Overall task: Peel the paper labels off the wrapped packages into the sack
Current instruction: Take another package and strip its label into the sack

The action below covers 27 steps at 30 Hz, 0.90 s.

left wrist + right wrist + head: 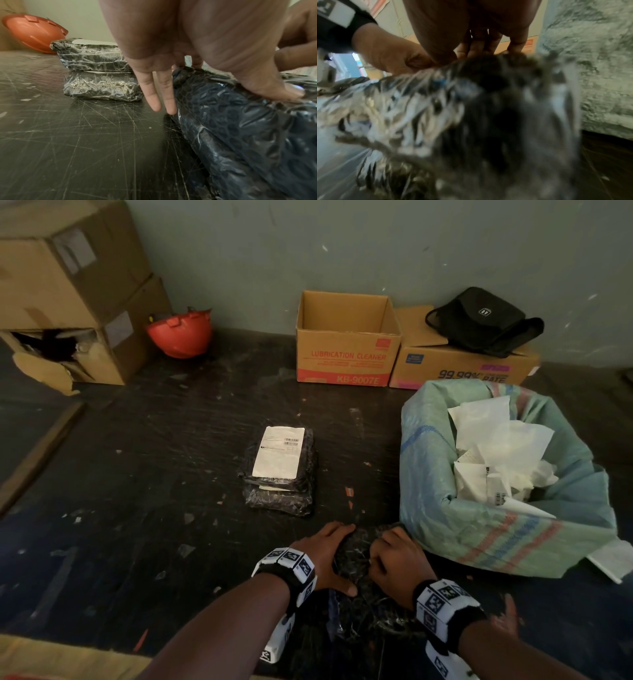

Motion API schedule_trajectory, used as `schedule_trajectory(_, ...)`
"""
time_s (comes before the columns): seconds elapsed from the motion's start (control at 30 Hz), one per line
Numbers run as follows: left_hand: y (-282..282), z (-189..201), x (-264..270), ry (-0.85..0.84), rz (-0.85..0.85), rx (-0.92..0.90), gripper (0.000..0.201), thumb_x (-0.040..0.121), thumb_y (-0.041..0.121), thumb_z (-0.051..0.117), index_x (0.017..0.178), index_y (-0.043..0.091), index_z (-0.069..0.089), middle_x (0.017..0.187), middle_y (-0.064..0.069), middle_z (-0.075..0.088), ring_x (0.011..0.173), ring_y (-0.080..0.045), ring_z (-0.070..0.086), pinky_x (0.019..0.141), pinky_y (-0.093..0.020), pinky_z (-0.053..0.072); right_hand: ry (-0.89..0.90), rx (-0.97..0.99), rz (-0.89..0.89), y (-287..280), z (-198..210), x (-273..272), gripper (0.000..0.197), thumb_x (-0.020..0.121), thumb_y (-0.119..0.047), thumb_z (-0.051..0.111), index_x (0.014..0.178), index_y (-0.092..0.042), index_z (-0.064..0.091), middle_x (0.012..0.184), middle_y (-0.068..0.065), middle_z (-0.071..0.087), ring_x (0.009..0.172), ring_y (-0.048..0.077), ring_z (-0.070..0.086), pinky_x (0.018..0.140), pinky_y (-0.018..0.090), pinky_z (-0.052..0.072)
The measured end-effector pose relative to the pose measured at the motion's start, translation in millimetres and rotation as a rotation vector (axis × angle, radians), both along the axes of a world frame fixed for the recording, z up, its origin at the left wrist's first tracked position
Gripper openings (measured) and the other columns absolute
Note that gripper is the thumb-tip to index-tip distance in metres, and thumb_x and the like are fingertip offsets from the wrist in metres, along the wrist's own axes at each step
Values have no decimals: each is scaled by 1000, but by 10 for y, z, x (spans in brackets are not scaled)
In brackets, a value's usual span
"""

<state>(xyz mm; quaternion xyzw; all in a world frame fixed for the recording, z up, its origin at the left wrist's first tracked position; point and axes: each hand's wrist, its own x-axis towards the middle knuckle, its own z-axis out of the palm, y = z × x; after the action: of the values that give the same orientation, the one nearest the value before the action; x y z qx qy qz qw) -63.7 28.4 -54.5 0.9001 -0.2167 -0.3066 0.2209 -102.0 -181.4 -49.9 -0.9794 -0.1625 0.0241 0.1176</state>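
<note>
A black, plastic-wrapped package [358, 559] lies at the table's near edge, beside the sack; I see no label on it. My left hand [329, 556] grips its left end, thumb [291, 92] on top and two fingers [154, 94] hanging straight beside it. My right hand [397, 563] curls over its right end; the right wrist view shows the package [488, 108] blurred under those fingers [479, 44]. Two more wrapped packages [279, 477] are stacked mid-table, a white label [279, 451] on the top one. The green woven sack [479, 525] at the right holds several peeled paper labels [496, 446].
An open cardboard box [346, 337] and a closed one [462, 368] with a black bag [479, 318] on it stand at the back wall. A red hard hat [178, 333] and stacked brown boxes [68, 292] are at the back left. The black tabletop [154, 508] is scratched.
</note>
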Motion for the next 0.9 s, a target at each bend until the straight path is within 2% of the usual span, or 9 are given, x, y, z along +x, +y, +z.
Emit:
schedule_trajectory(0.07, 16, -22, 1, 3, 2, -4, 126, 67, 64, 87, 161, 43, 6, 170, 12, 6, 150, -31, 33, 118, -53, 36, 64, 101, 14, -51, 34, 45, 20, 73, -35, 47, 70, -19, 59, 79, 1, 57, 87, 23, 53, 70, 41, 51)
schedule_trajectory(0.13, 20, -31, 3, 1, 1, -13, 126, 67, 64, 87, 161, 43, 7, 170, 11, 7, 150, -31, 33, 118, -53, 36, 109, 176, 19, -104, 75, 68, 18, 78, -32, 49, 71, -19, 60, 78, -4, 57, 84, 16, 50, 75, 32, 46)
schedule_trajectory(0.2, 18, -32, 5, -5, 2, -17, 126, 67, 63, 88, 162, 42, 8, 170, 10, 8, 149, -31, 35, 117, -52, 37, 113, 220, 8, -122, 102, 77, 13, 81, -26, 57, 71, -18, 61, 76, -8, 54, 79, 10, 46, 73, 25, 39)
schedule_trajectory(0.27, 21, -35, 6, -5, 4, -15, 126, 67, 64, 88, 161, 42, 8, 170, 10, 7, 149, -30, 35, 117, -53, 37, 109, 250, -4, -108, 109, 74, 11, 80, -23, 60, 71, -17, 61, 75, -9, 54, 78, 8, 45, 73, 23, 37)
schedule_trajectory(0.4, 26, -48, 15, 0, -2, -9, 126, 66, 66, 87, 160, 44, 6, 170, 12, 7, 149, -31, 35, 117, -54, 37, 144, 313, -69, -105, 113, 66, 10, 81, -18, 62, 71, -18, 62, 77, -5, 61, 78, 10, 53, 74, 23, 42)
schedule_trajectory(0.5, 25, -37, 14, 5, 2, -9, 126, 66, 64, 88, 161, 44, 7, 170, 13, 7, 149, -30, 35, 117, -53, 36, 144, 411, -199, -153, 142, 111, 11, 84, -14, 63, 75, -21, 63, 79, -6, 67, 76, 9, 62, 71, 17, 45)
schedule_trajectory(0.63, 27, -33, 9, 7, 4, -4, 126, 67, 64, 88, 161, 44, 7, 170, 12, 6, 150, -29, 34, 119, -51, 35, 135, 480, -312, -228, 285, 198, 10, 88, -16, 60, 80, -21, 62, 73, -8, 67, 71, 9, 64, 73, 30, 51)
schedule_trajectory(0.8, 55, -71, 5, 7, -11, -27, 127, 68, 68, 84, 161, 44, 2, 171, 12, 2, 152, -28, 30, 121, -48, 33, 37, 546, -438, -500, 602, 409, 17, 90, -15, 56, 76, -24, 58, 62, -5, 69, 59, 0, 64, 63, 26, 47)
schedule_trajectory(0.9, 76, -114, -29, -3, 14, -38, 127, 67, 70, 83, 161, 47, 0, 170, 14, -2, 153, -25, 27, 122, -47, 30, 16, 699, -554, -747, 778, 579, 21, 92, -6, 52, 78, -20, 58, 63, 2, 70, 58, 16, 72, 61, 34, 52)
